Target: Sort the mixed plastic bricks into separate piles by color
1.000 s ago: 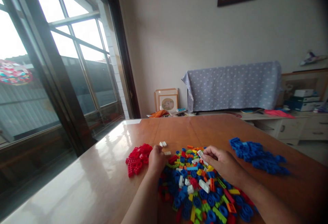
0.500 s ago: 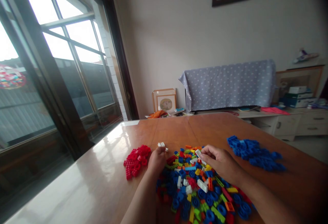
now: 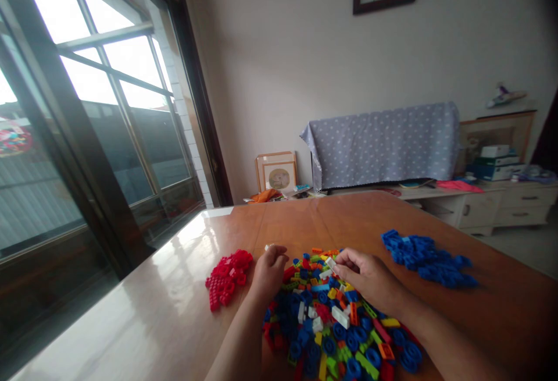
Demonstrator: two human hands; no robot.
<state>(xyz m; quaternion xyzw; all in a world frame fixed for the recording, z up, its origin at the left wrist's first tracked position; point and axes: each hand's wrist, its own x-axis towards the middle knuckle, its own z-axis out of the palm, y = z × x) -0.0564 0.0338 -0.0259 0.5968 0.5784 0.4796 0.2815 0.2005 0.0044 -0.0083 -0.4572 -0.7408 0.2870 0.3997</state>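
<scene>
A white toy brick [image 3: 331,263] is pinched between the thumb and fingers of my right hand [image 3: 364,273], just over the far part of a mixed heap of toy bricks [image 3: 322,313]. At the heap's left edge, my left hand [image 3: 269,270] is loosely curled, its thumb and forefinger apart and nothing visible between them. Behind its knuckles a bit of white brick [image 3: 267,247] peeks out; the hand hides the rest. To the left lies a pile of red bricks [image 3: 229,279].
A pile of blue bricks [image 3: 427,259] lies on the right side of the glossy wooden table [image 3: 288,218]. Beyond the table's far edge stand a low white cabinet [image 3: 477,209] and a cloth-covered object [image 3: 387,148]. Glass windows [image 3: 126,119] run along the left.
My left hand has turned and covers most of the white bricks behind it; the white piece at its fingertips no longer shows. My right hand still grips its white brick. The view has shifted slightly.
</scene>
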